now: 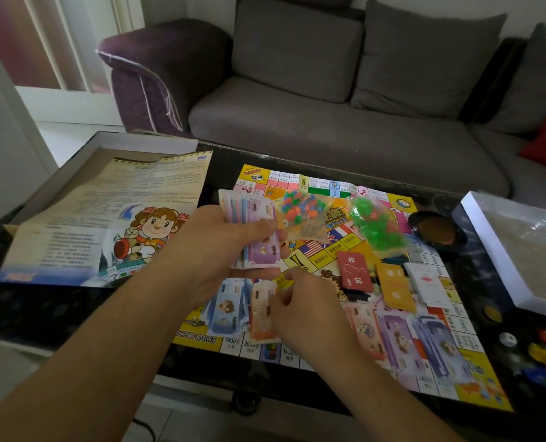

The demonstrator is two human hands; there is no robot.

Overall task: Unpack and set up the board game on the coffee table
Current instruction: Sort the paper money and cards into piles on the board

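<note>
Left hand (223, 247) gripping a fanned wad of play money (258, 231) above the game board (431, 317). Right hand (300, 311), just beneath it, pinching an orange note (262, 314) among sorted piles. Card decks (389, 282) beyond the right hand; rule sheet (105, 215) left of the left.

The game board (335, 240) near edge reads "北京首都机场", "1800"; red card (354, 271) "机会".
</note>
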